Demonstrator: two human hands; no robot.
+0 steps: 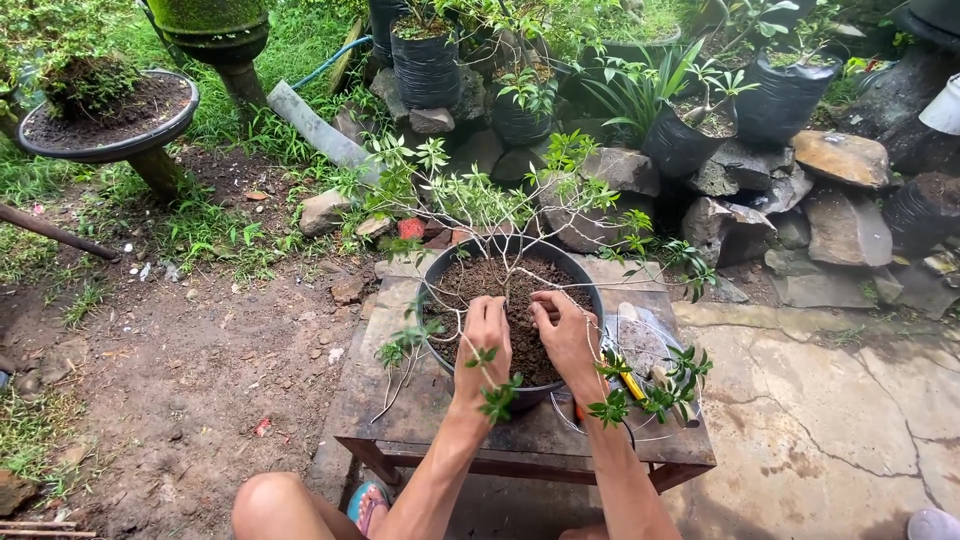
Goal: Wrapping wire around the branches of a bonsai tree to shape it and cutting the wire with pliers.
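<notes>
Pressing down on the dark soil [505, 285], both hands were seen inside the black pot [436, 262], which stood on a low wooden table [400, 400]. The left hand [485, 335] lay flat, fingers loosely spread and grasping nothing; the right hand [567, 335] was curled with its fingertips dug into the soil, nothing held as far as could be told. The thin trunk [511, 268] rose from the soil just beyond both sets of fingertips, between the hands and about equally near to each. Its long axis ran upright, the leafy branches [470, 195] arching outward over the rim.
</notes>
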